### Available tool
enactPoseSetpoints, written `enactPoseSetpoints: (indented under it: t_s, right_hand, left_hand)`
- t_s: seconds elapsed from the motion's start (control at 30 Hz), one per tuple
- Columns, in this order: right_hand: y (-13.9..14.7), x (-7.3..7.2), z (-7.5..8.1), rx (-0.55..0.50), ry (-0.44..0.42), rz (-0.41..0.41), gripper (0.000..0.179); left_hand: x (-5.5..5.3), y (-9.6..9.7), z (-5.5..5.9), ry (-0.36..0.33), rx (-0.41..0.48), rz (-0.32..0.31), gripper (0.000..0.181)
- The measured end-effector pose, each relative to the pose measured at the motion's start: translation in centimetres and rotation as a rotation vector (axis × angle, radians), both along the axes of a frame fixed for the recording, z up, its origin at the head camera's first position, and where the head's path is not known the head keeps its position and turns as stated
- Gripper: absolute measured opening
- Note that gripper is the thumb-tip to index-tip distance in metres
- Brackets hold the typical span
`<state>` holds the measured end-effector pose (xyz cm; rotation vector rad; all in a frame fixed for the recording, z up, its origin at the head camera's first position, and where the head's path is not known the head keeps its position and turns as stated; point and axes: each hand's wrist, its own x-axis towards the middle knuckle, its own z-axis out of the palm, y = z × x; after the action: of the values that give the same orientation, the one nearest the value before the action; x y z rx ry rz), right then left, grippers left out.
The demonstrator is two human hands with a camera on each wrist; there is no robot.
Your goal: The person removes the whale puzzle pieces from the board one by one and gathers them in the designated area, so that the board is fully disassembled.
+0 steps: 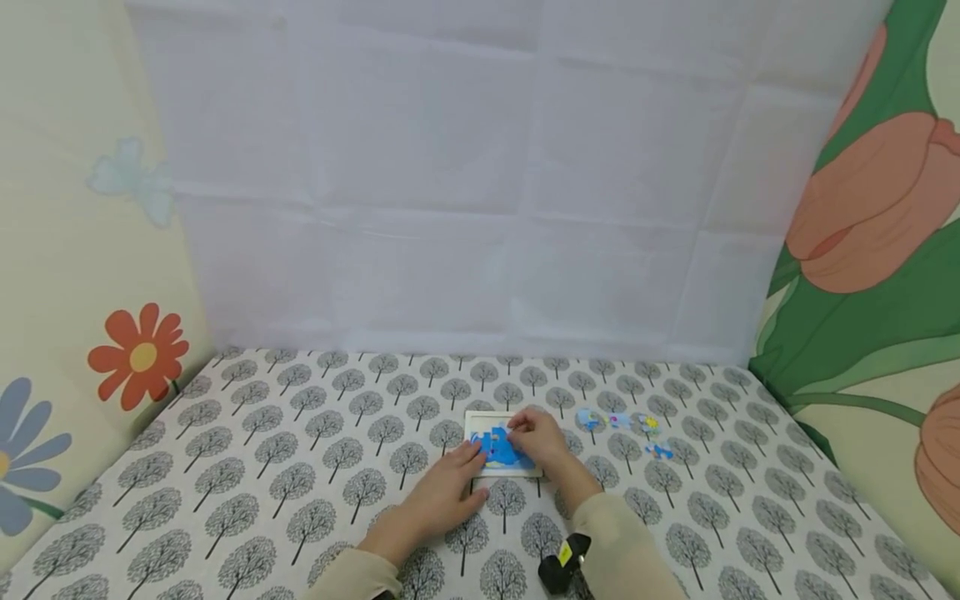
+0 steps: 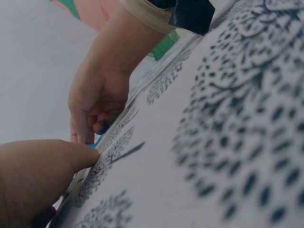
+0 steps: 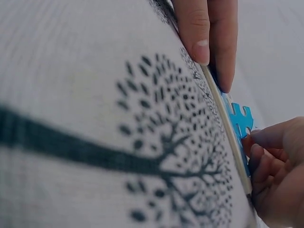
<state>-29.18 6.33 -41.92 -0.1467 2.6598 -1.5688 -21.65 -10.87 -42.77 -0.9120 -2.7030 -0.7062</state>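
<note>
A small puzzle board with a pale frame [image 1: 491, 414] lies on the cloth, with joined blue jigsaw pieces [image 1: 497, 456] in its lower part. My left hand [image 1: 442, 492] rests its extended fingers on the board's left side, the thumb spread off toward the near edge. Over the right side, my right hand [image 1: 542, 435] pinches a blue jigsaw piece [image 3: 243, 118] between thumb and curled fingers. In the right wrist view that piece stands tilted up from the board, its notched edge showing. The right fingers hide part of it in the head view.
Several loose jigsaw pieces [image 1: 619, 421] lie to the right of the board, one blue and orange piece [image 1: 659, 451] nearer me. The table has a tree-print cloth [image 1: 315, 521]. A white sheet [image 1: 420, 183] hangs behind it. A black device [image 1: 564, 564] sits by my right cuff.
</note>
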Motion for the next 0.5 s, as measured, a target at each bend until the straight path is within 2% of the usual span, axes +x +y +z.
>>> enactPoseSetpoints:
  t_s: [0.2,0.27,0.5]
  right_hand:
    - [-0.05,0.04,0.06,-0.026,-0.024,-0.035,0.008]
    - [-0.04,0.09,0.10,-0.046,-0.026,-0.036,0.008]
    - [-0.07,0.12,0.11,-0.101,-0.038,-0.042,0.007]
  left_hand:
    - [0.04,0.09,0.05,0.047,-0.040,-0.012,0.049]
    - [0.04,0.17,0.13,0.021,-0.064,-0.003,0.048]
    - [0.12,0.29,0.35,0.005,-0.122,0.023,0.048]
